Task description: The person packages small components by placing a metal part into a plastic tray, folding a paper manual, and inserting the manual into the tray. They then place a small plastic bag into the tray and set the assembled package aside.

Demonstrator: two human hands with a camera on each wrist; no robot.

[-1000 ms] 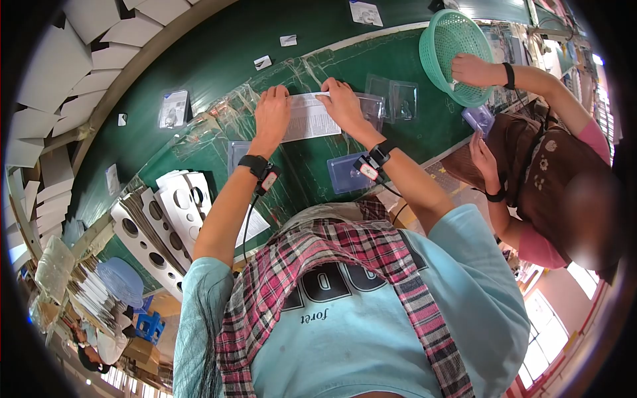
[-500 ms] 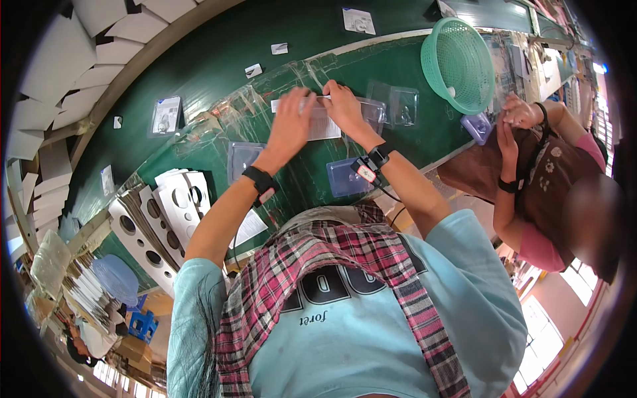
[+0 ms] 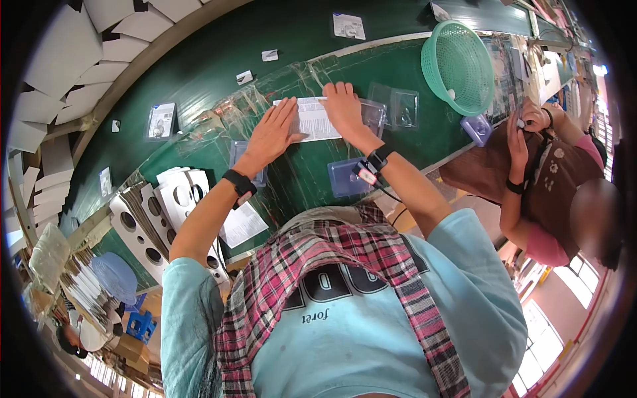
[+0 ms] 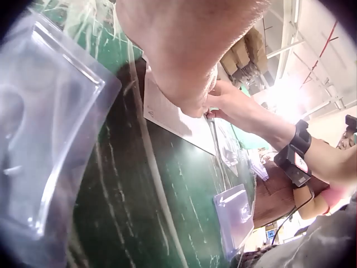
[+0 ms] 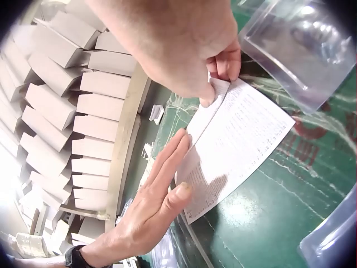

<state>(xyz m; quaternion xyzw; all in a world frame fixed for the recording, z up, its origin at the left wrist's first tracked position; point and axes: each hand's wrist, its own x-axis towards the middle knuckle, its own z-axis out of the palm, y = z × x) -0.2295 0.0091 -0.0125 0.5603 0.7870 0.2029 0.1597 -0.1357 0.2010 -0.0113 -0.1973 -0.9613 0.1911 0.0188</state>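
Note:
A printed paper sheet [image 3: 314, 121] lies on the green table, its far edge folded over into a narrow strip. My right hand [image 3: 344, 113] pinches that fold at the sheet's right end, thumb on top, as the right wrist view shows. At the left end my left hand [image 3: 269, 131] lies with straight fingers along the folded edge; its fingertips touch the paper [image 5: 240, 131]. A clear plastic blister shell [image 3: 375, 115] sits just right of my right hand. Another clear shell [image 4: 50, 123] is partly under my left forearm.
A bluish plastic shell [image 3: 348, 178] rests near the table's front edge. White cards with round holes [image 3: 142, 222] stand at left. Beyond are packaged items [image 3: 161, 121] and a green basket [image 3: 458, 66]. Another person [image 3: 544, 159] works at right.
My left hand lifted off the sheet's left end, swept right over the fold, then came back left and flattened there. My right hand stayed put. The other person's hand left the basket.

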